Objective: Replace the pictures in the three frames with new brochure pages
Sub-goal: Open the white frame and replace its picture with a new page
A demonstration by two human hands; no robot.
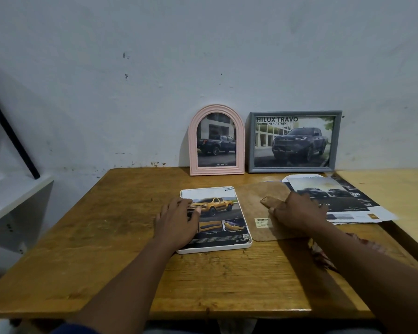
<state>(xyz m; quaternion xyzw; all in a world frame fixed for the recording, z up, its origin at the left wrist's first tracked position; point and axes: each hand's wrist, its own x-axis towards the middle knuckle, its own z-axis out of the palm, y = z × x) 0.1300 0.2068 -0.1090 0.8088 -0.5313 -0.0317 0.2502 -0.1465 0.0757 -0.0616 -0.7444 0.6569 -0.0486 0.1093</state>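
On the white frame (215, 249), your left hand (176, 222) lies flat, fingers straight, pressing the page (217, 206). Your right hand (297, 213) rests on the backing board (256, 196) just beside; grip unclear. Pink frame (193, 145) and grey frame (295, 114) stand against the wall (155, 68).

Scuffed pale wall (155, 56); worn wooden table (106, 237); white shelf (15, 196) left, perhaps cabinet.

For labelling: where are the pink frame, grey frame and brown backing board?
pink frame (216, 141): head view, glass centre.
grey frame (293, 142): head view, glass centre.
brown backing board (251, 204): head view, bare left part.
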